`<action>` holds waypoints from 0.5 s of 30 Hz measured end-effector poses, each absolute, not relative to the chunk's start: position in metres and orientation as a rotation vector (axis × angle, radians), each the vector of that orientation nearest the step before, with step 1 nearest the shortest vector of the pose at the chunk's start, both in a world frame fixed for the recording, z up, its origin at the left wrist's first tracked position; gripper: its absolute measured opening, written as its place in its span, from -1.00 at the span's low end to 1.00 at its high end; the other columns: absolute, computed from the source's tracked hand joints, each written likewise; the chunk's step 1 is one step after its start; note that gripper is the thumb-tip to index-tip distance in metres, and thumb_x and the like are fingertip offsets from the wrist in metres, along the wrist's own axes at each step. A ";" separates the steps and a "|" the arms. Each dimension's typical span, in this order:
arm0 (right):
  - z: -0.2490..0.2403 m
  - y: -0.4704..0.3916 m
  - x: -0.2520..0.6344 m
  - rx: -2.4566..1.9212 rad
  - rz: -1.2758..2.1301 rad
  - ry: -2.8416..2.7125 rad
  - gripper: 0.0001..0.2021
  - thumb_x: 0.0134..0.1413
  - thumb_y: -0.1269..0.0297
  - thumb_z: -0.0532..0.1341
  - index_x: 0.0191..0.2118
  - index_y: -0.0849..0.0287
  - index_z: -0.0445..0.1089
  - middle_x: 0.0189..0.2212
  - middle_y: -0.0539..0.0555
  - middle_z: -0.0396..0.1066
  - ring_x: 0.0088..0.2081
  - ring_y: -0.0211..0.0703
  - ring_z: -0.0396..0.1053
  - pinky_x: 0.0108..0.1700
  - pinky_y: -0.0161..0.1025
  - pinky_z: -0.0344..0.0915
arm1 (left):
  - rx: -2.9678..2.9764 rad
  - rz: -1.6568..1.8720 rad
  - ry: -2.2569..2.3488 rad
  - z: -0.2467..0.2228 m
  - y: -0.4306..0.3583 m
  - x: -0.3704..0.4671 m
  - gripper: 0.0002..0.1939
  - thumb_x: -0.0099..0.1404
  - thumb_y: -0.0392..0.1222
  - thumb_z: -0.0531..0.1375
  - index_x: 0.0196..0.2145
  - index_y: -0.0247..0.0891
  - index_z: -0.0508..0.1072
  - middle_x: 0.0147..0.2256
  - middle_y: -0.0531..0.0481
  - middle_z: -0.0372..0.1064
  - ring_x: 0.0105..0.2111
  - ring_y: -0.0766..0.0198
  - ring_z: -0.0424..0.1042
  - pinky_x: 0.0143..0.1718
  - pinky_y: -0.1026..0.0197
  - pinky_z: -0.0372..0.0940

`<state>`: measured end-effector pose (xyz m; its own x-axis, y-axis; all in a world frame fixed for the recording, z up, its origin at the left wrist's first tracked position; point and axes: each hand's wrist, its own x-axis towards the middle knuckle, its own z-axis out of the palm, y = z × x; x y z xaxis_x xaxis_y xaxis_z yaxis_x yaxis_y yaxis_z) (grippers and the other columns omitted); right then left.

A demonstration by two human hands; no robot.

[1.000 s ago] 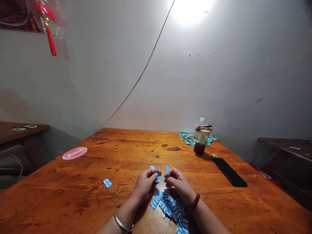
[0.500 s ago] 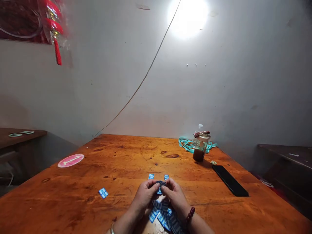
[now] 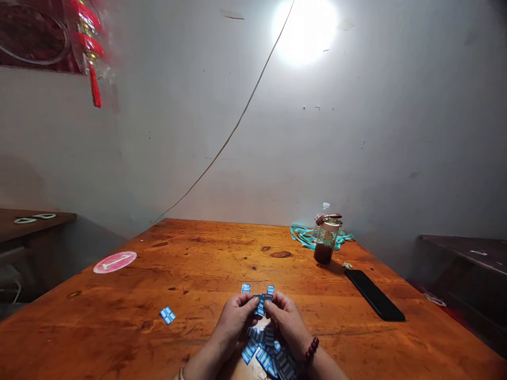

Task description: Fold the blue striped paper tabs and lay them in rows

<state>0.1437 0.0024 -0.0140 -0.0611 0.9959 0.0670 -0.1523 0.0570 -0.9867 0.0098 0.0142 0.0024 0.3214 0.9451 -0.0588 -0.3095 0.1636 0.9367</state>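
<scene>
My left hand [image 3: 238, 312] pinches a small blue-and-white rectangular piece between thumb and fingers. Just across from it, my right hand [image 3: 285, 315] grips the same cluster of blue-and-white pieces [image 3: 260, 305]; how many are held is hard to make out. Below, between my wrists, lies a loose pile of similar blue-and-white pieces [image 3: 266, 352], partly covered by my right forearm. Beyond my fingertips sit two more, a left piece [image 3: 246, 288] and a right piece [image 3: 270, 289]. A single blue-and-white piece [image 3: 168, 315] rests off to the left.
The wooden table [image 3: 214, 253] meets a grey wall. On its right are a black phone [image 3: 374, 294], a jar of dark liquid [image 3: 325, 245], a clear bottle [image 3: 325, 207] and turquoise straps [image 3: 303, 235]. A pink oval sign [image 3: 114, 262] lies at the left edge.
The held pieces have shifted between my fingertips, and more of their blue-and-white face shows now. Both hands stay in nearly the same place; the pile looks the same.
</scene>
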 end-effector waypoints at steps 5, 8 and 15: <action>-0.015 0.002 0.144 -1.012 1.257 -1.159 -0.76 -0.18 0.17 0.22 -0.54 0.25 0.24 -0.64 -0.10 0.17 -0.64 -0.43 0.05 -0.62 -0.46 -0.01 | 0.963 0.988 0.767 0.000 0.014 0.010 -0.74 -0.08 -0.10 0.29 -0.49 -0.38 0.44 -0.62 0.05 0.34 -0.66 0.46 0.27 -0.64 0.44 0.07; -0.017 0.003 0.143 -0.989 1.260 -1.152 -0.76 -0.19 0.19 0.24 -0.52 0.26 0.25 -0.62 -0.08 0.19 -0.62 -0.43 0.08 -0.61 -0.46 0.00 | 0.944 0.999 0.796 0.001 0.014 0.012 -0.76 -0.13 -0.14 0.32 -0.53 -0.38 0.44 -0.63 0.05 0.35 -0.65 0.45 0.28 -0.63 0.43 0.10; -0.021 0.001 0.135 -0.888 1.430 -1.160 -0.71 -0.10 0.08 0.17 -0.34 0.23 0.31 -0.52 -0.01 0.29 -0.55 -0.33 0.24 -0.49 -0.38 0.17 | 0.872 1.014 0.698 0.003 0.013 0.014 -0.73 -0.18 -0.15 0.34 -0.52 -0.37 0.45 -0.61 0.01 0.38 -0.66 0.37 0.33 -0.60 0.35 0.17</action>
